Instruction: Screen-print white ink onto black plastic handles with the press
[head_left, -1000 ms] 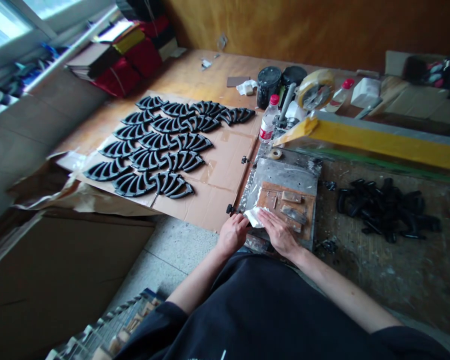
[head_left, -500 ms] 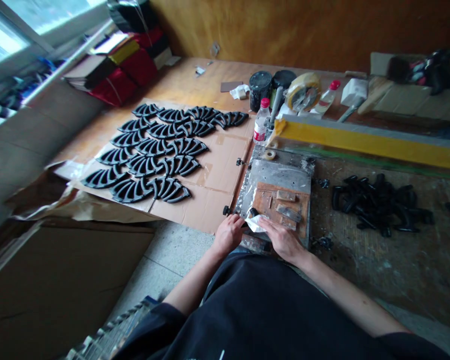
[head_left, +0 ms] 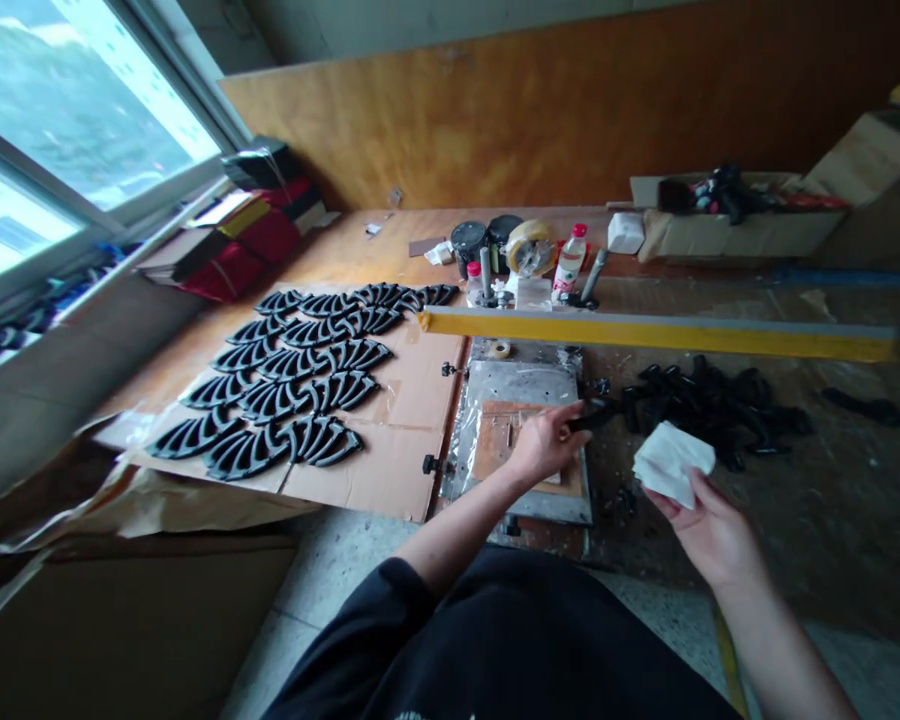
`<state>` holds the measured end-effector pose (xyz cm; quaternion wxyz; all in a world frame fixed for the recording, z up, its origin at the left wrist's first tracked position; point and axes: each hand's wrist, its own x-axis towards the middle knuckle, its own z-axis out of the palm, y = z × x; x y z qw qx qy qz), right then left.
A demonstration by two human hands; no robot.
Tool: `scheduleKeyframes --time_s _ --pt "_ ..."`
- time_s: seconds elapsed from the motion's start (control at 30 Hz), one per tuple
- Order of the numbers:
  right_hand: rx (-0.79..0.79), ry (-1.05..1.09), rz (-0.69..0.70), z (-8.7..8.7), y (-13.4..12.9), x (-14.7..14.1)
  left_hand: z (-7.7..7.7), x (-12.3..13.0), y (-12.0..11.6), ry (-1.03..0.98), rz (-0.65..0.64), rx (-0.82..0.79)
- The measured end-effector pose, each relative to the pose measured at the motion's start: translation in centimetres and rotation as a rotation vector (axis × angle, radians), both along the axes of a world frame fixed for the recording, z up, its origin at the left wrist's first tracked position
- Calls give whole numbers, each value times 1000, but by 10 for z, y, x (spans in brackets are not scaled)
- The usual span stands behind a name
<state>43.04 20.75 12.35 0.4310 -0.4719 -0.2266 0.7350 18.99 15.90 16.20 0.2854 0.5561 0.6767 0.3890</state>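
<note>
My left hand [head_left: 546,442] reaches over the metal plate [head_left: 525,378], its fingers closed on a dark curved piece [head_left: 598,412] that points toward a pile. That pile of glossy black curved pieces [head_left: 709,400] lies on the bench just to the right. In my right hand [head_left: 712,530] is a folded white cloth or tissue [head_left: 673,460], pinched between thumb and fingers above the bench's near edge. A brown board [head_left: 487,440] with small blocks rests on the plate, partly hidden by my left hand and forearm.
Rows of black fan-shaped parts [head_left: 300,395] lie on cardboard [head_left: 405,440] at left. A yellow-and-grey bar [head_left: 660,333] spans behind the plate. Bottles [head_left: 568,262], dark tubs [head_left: 469,245] and a tape roll [head_left: 531,248] stand farther back; an open carton [head_left: 757,230] is at right.
My hands have moved apart: the left went right toward the pile, and the right swung right with the white cloth. The view has tilted up and shifted right.
</note>
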Motion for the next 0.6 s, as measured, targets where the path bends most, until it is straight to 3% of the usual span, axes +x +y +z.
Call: scheduleKeyframes --time_s 0.1,0.17,0.27,0.33,0.43,0.5,0.6 --pt "8 10 -71 -7 8 15 6 14 16 -107 -83 126" --pt "-18 24 -63 -14 6 15 5 8 10 -205 -21 111" --pt "-69 53 17 -24 -5 0 6 -21 -10 -357 276 147" --pt "-94 75 91 -25 -14 -18 17 -48 -21 -412 505 310" --pt "-106 101 189 -17 -23 -50 57 -85 -28 -399 666 634" --pt "-93 108 256 -8 -25 -71 93 -98 -29 -334 632 797" --pt "-59 118 369 7 -25 -96 135 -96 -32 -220 483 874"
